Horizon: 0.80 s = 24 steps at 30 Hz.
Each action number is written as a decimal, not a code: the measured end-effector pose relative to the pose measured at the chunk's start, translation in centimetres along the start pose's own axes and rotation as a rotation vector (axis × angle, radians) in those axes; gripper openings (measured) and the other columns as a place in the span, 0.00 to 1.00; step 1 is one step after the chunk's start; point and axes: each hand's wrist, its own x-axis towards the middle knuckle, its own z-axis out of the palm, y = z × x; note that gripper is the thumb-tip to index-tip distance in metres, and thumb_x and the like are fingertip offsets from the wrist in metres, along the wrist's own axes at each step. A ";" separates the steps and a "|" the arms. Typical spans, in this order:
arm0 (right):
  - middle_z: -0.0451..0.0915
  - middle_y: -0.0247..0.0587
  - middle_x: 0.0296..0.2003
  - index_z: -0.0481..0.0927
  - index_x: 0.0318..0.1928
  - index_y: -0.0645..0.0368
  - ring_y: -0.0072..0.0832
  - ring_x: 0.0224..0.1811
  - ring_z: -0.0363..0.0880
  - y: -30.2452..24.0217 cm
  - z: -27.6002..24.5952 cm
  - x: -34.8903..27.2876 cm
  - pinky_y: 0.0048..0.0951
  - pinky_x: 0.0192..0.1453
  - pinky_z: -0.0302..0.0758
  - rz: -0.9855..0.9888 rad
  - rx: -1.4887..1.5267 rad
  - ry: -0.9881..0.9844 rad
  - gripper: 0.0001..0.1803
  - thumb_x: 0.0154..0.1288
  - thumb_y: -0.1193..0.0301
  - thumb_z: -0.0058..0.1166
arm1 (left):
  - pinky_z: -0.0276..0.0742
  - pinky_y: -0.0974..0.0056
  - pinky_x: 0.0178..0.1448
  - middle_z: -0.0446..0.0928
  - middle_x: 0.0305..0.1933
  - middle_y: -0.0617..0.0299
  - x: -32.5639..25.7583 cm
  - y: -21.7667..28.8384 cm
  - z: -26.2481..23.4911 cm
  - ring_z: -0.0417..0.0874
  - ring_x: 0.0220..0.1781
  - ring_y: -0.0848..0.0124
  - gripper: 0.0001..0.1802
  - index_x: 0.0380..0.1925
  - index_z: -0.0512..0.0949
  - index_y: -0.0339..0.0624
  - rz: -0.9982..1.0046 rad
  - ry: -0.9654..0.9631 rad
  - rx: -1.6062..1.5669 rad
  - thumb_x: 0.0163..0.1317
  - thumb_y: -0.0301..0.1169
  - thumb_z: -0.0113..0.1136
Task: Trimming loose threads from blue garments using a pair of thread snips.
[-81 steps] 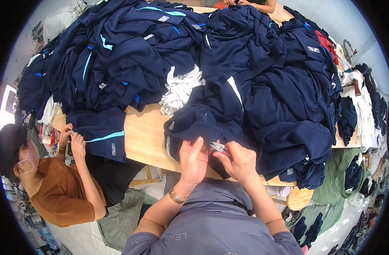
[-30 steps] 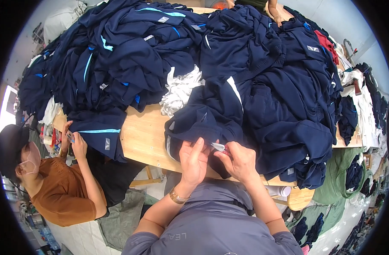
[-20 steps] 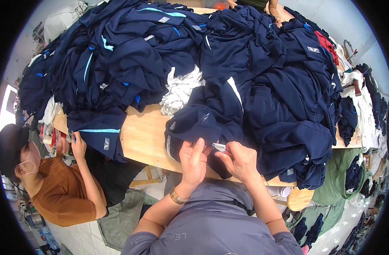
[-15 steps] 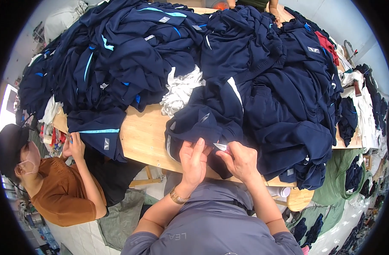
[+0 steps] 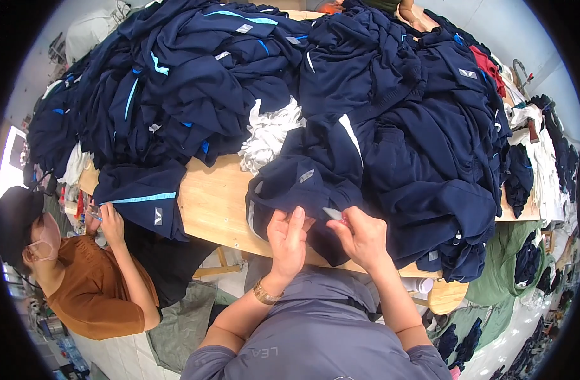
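Note:
A navy garment [image 5: 290, 180] with grey reflective patches hangs over the table's near edge in front of me. My left hand [image 5: 287, 237] has its fingers curled and its thumb raised, closed on the garment's lower edge. Just to the right, my right hand [image 5: 360, 234] is closed round small thread snips [image 5: 332, 213]. Their grey blade pokes out toward the left hand, apart from its fingers; the rest is hidden in my palm. Above the garment lies a bundle of white strips [image 5: 271, 136].
Big heaps of navy clothing [image 5: 176, 82] cover much of the wooden table [image 5: 211, 196]. At the left sits a co-worker [image 5: 93, 291] in brown, handling another navy piece [image 5: 141, 196]. Another person's arm [image 5: 409, 14] reaches in at the far side. Green cloth [image 5: 502, 266] hangs at the right.
My right hand has shifted slightly right, and the snips' blade has turned and drawn away from my left hand. The co-worker's hands have moved a little left and down.

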 end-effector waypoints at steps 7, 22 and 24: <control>0.65 0.20 0.17 0.76 0.30 0.63 0.08 0.19 0.56 -1.8 1.5 -0.1 0.15 0.20 0.55 0.529 0.767 0.046 0.15 0.47 0.70 0.69 | 0.74 0.63 0.54 0.74 0.47 0.54 -0.3 -0.8 0.2 0.77 0.48 0.68 0.12 0.48 0.68 0.35 -0.002 0.036 -0.063 0.69 0.28 0.42; 0.71 0.37 0.15 0.79 0.29 0.60 0.24 0.15 0.70 -2.6 -0.9 -0.6 0.22 0.20 0.64 -0.101 0.768 -0.205 0.12 0.49 0.66 0.66 | 0.73 0.65 0.58 0.78 0.43 0.59 1.1 -0.1 -0.1 0.79 0.46 0.73 0.16 0.43 0.75 0.35 -0.219 0.054 -0.260 0.68 0.38 0.48; 0.71 0.37 0.19 0.77 0.31 0.62 0.22 0.17 0.69 -1.4 -0.2 -1.1 0.23 0.21 0.63 0.032 0.765 -0.065 0.17 0.50 0.61 0.65 | 0.73 0.65 0.58 0.78 0.44 0.59 1.1 0.2 0.2 0.79 0.46 0.73 0.16 0.43 0.75 0.36 -0.217 0.061 -0.256 0.68 0.37 0.48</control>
